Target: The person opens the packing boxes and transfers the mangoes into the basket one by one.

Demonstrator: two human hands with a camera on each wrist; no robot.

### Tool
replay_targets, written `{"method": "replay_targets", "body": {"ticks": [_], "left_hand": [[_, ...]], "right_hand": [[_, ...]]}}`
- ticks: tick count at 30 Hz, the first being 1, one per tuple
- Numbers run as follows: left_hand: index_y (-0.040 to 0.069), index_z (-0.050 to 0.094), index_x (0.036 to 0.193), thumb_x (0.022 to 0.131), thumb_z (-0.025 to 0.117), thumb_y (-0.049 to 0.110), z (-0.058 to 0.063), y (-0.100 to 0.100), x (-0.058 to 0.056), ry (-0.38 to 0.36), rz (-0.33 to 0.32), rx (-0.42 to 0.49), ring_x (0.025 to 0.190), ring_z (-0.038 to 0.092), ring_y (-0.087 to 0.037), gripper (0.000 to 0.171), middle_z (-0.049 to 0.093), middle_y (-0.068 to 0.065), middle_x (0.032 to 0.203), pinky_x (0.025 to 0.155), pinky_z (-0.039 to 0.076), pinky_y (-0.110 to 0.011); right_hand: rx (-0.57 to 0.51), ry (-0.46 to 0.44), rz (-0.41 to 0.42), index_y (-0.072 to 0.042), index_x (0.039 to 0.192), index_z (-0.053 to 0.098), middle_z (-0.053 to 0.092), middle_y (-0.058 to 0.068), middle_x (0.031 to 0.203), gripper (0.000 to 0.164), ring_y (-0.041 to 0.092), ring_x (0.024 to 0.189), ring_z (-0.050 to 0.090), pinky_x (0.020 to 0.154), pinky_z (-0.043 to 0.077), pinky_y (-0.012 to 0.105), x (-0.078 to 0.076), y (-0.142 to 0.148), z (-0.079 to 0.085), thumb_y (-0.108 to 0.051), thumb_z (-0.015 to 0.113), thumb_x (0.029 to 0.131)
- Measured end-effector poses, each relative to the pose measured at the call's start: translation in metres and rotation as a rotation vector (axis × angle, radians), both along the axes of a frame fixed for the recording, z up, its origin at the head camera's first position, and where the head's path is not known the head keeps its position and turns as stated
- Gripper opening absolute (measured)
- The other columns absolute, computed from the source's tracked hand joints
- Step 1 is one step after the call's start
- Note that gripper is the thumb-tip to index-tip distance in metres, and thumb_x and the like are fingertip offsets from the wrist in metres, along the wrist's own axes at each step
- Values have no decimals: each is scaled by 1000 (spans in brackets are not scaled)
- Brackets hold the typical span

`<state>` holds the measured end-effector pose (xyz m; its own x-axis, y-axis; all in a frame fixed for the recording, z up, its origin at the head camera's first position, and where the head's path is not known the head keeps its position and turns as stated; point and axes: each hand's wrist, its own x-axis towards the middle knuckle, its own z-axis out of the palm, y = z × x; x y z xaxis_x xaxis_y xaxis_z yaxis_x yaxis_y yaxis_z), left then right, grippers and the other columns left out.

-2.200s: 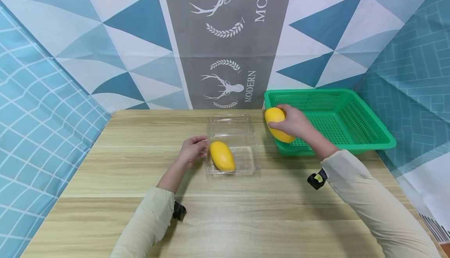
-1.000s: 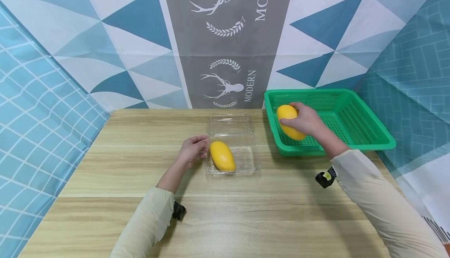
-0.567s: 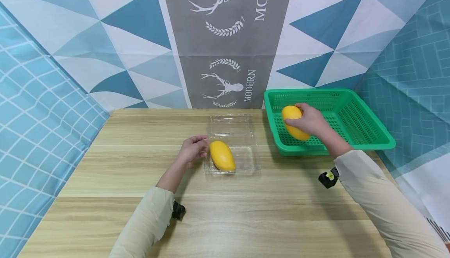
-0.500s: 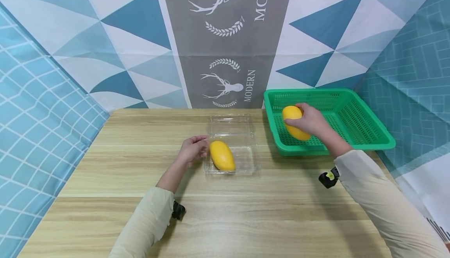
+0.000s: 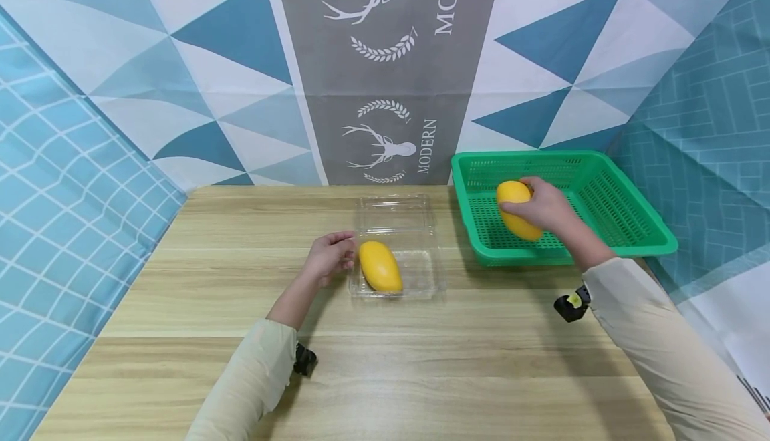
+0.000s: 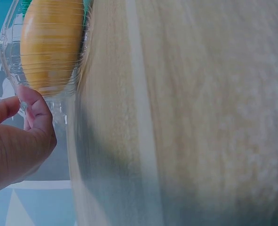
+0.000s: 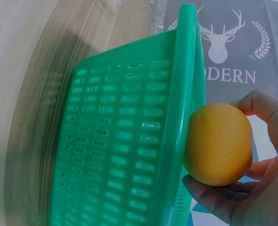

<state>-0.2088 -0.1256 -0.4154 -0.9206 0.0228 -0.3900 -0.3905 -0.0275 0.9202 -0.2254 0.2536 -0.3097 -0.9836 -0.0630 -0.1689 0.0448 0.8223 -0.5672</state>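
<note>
A yellow mango (image 5: 380, 266) lies in the left part of a clear plastic clamshell box (image 5: 421, 272), whose lid is folded back toward the wall. My left hand (image 5: 329, 255) is at the box's left side; in the left wrist view its thumb and forefinger pinch the box's rim (image 6: 11, 70). Over the left part of a green basket (image 5: 619, 208), my right hand (image 5: 549, 208) grips a second mango (image 5: 512, 194) between thumb and fingers. The right wrist view has this mango (image 7: 219, 143) above the basket's rim (image 7: 174, 141).
Both boxes stand on a wood-grain table (image 5: 385, 374), the green one at the back right. Behind them rises a patterned cloth wall (image 5: 385, 80), with blue cloth (image 5: 78, 227) on the left side. A black wrist camera (image 5: 571, 306) hangs by the right sleeve.
My right hand has carried its mango to the right, from the basket's left rim to over its inside. The left hand, the clear box and the mango in it stay put.
</note>
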Motion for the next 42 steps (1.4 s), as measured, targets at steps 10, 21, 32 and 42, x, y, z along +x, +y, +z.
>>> {"method": "replay_targets", "body": {"ticks": [10,21,32,42], "left_hand": [[-2,46,132,93,52,6,0,-1,1,4,-7,-3,70,51,-9,40,51,-5,95,56,50,-16],[-2,45,132,93,51,6,0,-1,1,5,-7,-1,69,51,-8,40,51,-8,99,56,50,-16],[-2,47,131,93,51,6,-1,1,0,12,-13,-9,70,51,-9,39,50,-6,97,56,50,-16],[-3,47,131,93,52,7,-2,1,-1,17,-13,-15,70,51,-9,39,51,-7,97,57,51,-17]], "right_hand": [[20,-6,-14,2,147,17,39,31,133,87,41,104,50,70,51,43,-3,8,-5,-48,57,87],[23,-15,-23,4,146,17,39,33,131,86,42,103,49,67,52,41,-3,15,-8,-47,56,88],[24,-14,-30,7,145,16,38,35,130,87,44,102,49,67,52,42,-1,22,-9,-46,55,88],[36,-17,-46,7,145,15,38,36,129,87,44,101,49,64,53,40,-3,30,-12,-46,55,88]]}}
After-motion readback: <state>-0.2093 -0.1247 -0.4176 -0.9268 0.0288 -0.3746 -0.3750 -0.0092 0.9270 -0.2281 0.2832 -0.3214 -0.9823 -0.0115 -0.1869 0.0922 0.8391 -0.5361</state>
